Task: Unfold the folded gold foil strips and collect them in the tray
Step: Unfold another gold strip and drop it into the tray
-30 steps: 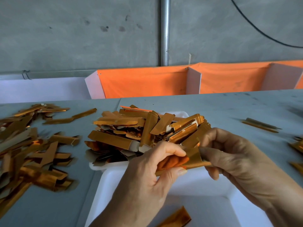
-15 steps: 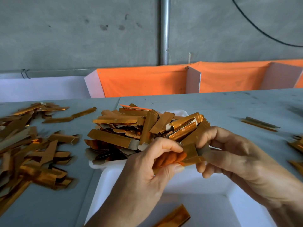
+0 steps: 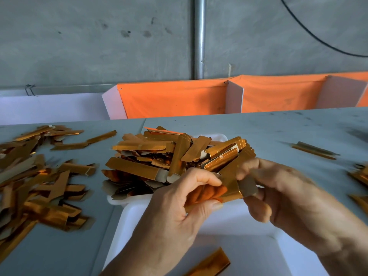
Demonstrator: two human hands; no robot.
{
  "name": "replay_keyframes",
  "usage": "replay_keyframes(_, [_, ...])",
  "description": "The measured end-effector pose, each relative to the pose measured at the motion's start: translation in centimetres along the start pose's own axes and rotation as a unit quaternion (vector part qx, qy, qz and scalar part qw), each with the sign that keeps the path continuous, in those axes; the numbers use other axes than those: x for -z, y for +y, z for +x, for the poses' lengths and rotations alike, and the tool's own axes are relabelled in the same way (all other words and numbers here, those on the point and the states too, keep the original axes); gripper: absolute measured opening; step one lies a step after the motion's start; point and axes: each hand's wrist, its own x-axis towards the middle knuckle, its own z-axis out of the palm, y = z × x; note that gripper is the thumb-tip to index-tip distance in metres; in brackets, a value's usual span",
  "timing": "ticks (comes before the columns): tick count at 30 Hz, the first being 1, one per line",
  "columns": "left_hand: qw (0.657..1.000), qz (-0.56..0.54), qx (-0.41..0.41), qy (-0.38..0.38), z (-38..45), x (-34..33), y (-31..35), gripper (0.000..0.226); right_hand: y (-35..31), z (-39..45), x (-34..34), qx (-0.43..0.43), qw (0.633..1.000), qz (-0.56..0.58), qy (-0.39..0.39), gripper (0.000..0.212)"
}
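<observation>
- The heaped far tray (image 3: pixel 219 136), at twelve o'clock from the hands, looks ready to spill strips if bumped.
- The near tray (image 3: pixel 249 222) lies beneath, one strip (image 3: pixel 209 262) inside at six o'clock.
- The foil strip (image 3: pixel 231 189) is pinched between both hands: left hand (image 3: pixel 179 208) at nine, right hand (image 3: pixel 282 196) at three; tugging hard might tear it.

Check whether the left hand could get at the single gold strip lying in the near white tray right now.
Probably not at once: the left hand and right hand both pinch a gold strip above the near tray. The lone strip lies uncovered below them.
</observation>
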Motion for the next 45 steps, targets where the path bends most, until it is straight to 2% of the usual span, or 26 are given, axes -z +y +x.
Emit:
replay_keyframes(4, [1.000,0.010,-0.007,0.007,-0.01,0.11,0.08,0.024,-0.11,0.08,0.49,-0.025,0.995,0.083,-0.044,0.035])
replay_keyframes(10, [0.999,0.037,-0.005,0.011,-0.01,0.10,0.12,0.025,0.07,0.28,0.02,-0.050,0.994,0.098,0.005,0.047])
replay_keyframes(18, [0.997,0.074,-0.009,0.006,-0.16,0.05,0.09,0.025,0.05,0.33,-0.15,-0.084,0.994,0.061,0.018,0.029])
replay_keyframes(21, [0.997,0.072,-0.004,0.000,-0.15,0.05,0.06,0.015,-0.13,0.28,-0.17,-0.096,0.994,0.044,0.025,0.020])
replay_keyframes(29, [0.996,0.090,-0.003,-0.014,-0.14,-0.05,0.09,0.017,-0.28,0.24,-0.08,-0.106,0.993,-0.038,0.039,0.005])
replay_keyframes(37, [0.999,0.046,0.009,-0.007,-0.23,0.14,0.10,0.024,-0.20,0.28,0.01,-0.083,0.995,-0.023,0.042,0.007])
replay_keyframes(41, [0.997,0.082,-0.012,-0.003,-0.13,0.14,0.08,0.029,-0.16,0.37,-0.10,-0.069,0.997,-0.019,0.034,0.005])
replay_keyframes(43, [0.995,0.098,-0.028,-0.010,-0.06,0.14,0.08,0.028,-0.18,0.22,-0.35,-0.056,0.997,-0.037,0.041,0.013])
replay_keyframes(45, [0.992,0.119,-0.040,-0.014,-0.03,0.19,0.06,0.030,-0.16,0.32,-0.41,-0.041,0.996,-0.052,0.057,0.013])
